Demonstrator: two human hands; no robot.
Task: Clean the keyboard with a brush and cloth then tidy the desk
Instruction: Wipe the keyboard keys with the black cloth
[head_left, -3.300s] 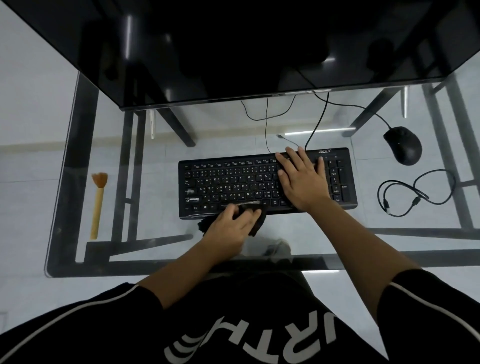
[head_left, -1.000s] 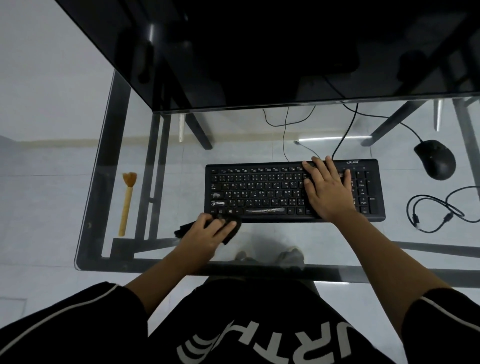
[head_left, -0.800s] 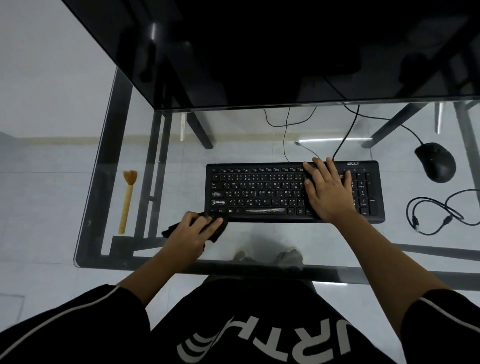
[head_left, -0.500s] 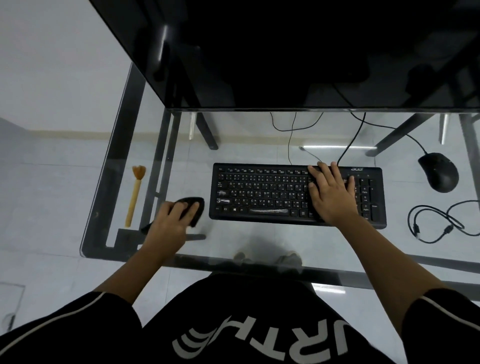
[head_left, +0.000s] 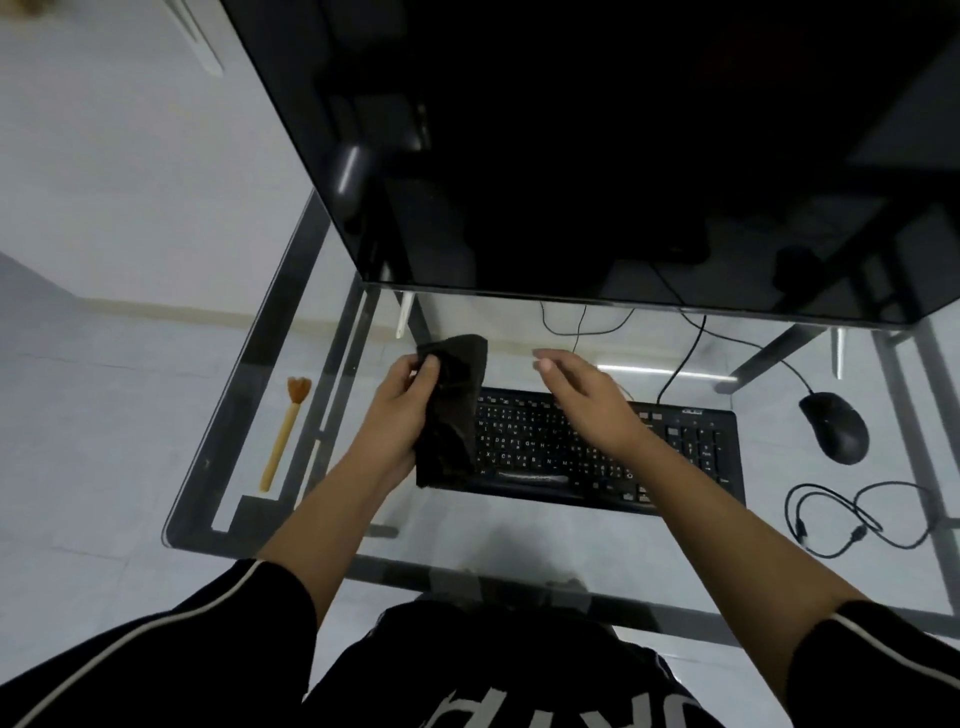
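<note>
Left hand (head_left: 402, 410) lifted cloth (head_left: 453, 410) (gripped); right hand (head_left: 587, 402) open.

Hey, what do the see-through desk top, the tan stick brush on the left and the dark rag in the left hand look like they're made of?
Transparent desk top: glass, glossy; the floor and the dark frame show through it.
Tan stick brush: probably wood or bamboo, matte, with a tuft of brownish bristles.
Dark cloth: soft matte fabric; it hangs in limp folds from the left hand. The fibre cannot be told.
</note>
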